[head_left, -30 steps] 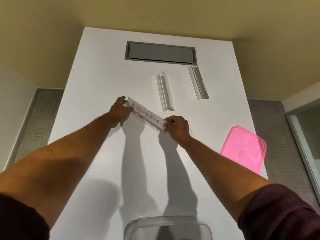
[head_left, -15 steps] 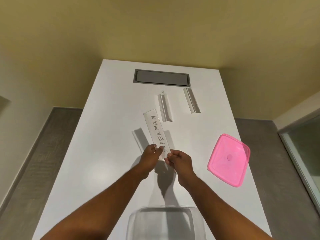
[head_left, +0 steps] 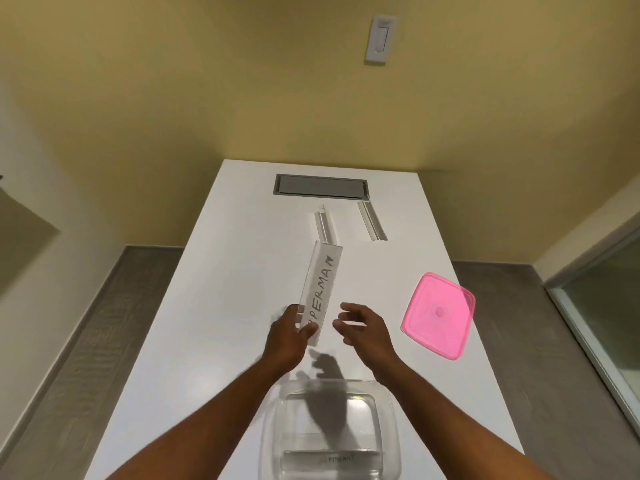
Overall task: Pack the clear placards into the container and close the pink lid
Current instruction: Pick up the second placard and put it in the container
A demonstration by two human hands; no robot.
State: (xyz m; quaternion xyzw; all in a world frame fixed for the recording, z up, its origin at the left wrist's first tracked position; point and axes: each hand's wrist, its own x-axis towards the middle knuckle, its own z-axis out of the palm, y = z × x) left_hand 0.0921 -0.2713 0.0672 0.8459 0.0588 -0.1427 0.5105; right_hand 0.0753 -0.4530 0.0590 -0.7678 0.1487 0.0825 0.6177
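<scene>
My left hand [head_left: 289, 336] grips the near end of a clear placard [head_left: 321, 285] with a paper insert lettered SUPERMAN, held up above the table. My right hand [head_left: 363, 327] hovers just right of it, fingers spread, holding nothing. Two more clear placards lie farther back on the white table: one [head_left: 325, 225] in the middle, another [head_left: 372, 221] to its right. The clear container [head_left: 389, 410] stands at the near edge below my hands; a placard [head_left: 332, 460] lies inside it. The pink lid [head_left: 438, 315] lies on the table to the right.
A grey recessed panel [head_left: 321, 185] is set into the white table [head_left: 207, 323] near its far edge. A yellow wall with a white switch [head_left: 380, 39] stands behind. Grey floor runs along both sides of the table, and a glass door frame is at the right.
The placard came toward me from the middle of the table and turned lengthwise. My right hand let go of it and opened; my left hand still holds it. The view pulled back.
</scene>
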